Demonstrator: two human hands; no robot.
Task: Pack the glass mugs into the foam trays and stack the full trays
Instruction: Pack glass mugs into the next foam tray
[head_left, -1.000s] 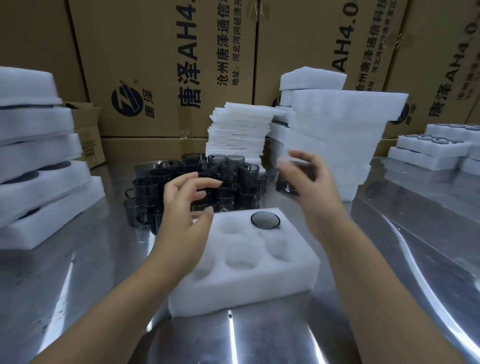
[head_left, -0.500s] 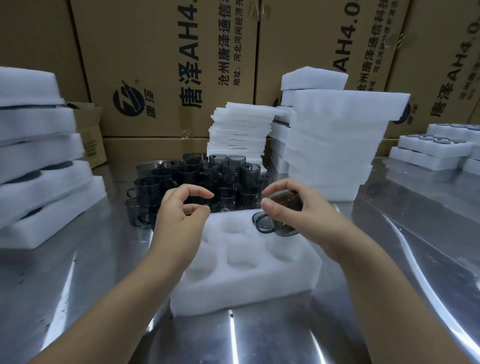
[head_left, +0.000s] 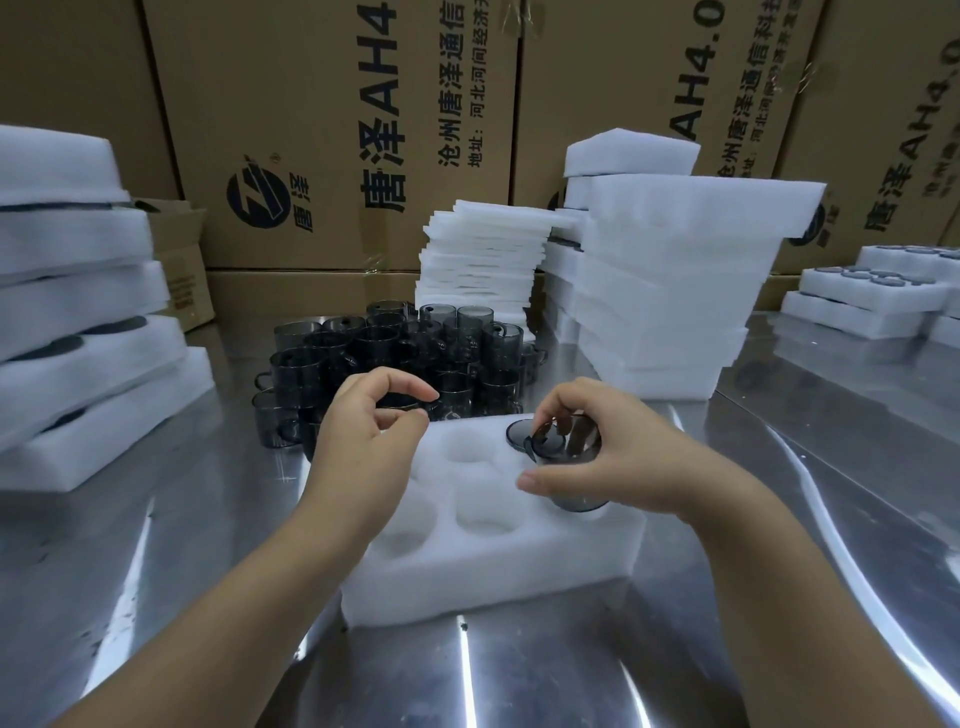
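The right grip (head_left: 608, 462) clasped a smoky glass mug (head_left: 576, 500) at the mouth of the foam tray's (head_left: 493, 577) near right pocket, by its edge. The left grip (head_left: 363, 436), fingers curled, hovered over the tray's far left corner; whether it held anything was unclear. Open tabletop (head_left: 779, 519) lay to the right.

Foam tray (head_left: 493, 571) sits mid desk (head_left: 519, 675), one seated mug (head_left: 524, 434) in its far right pocket, a second mug (head_left: 576, 467) partly down in the near right pocket, fingers of the right hand (head_left: 613, 457) round it; left hand (head_left: 363, 431) over the tray's far left corner. Behind the tray a cluster of loose mugs (head_left: 395, 353), behind that a stack of foam sheets (head_left: 483, 260), a pile of empty trays (head_left: 670, 280) just right of it. Left stack of filled trays (head_left: 78, 312) at far left, right stack of filled trays (head_left: 872, 296) at far right, cardboard boxes (head_left: 337, 130) along the back.
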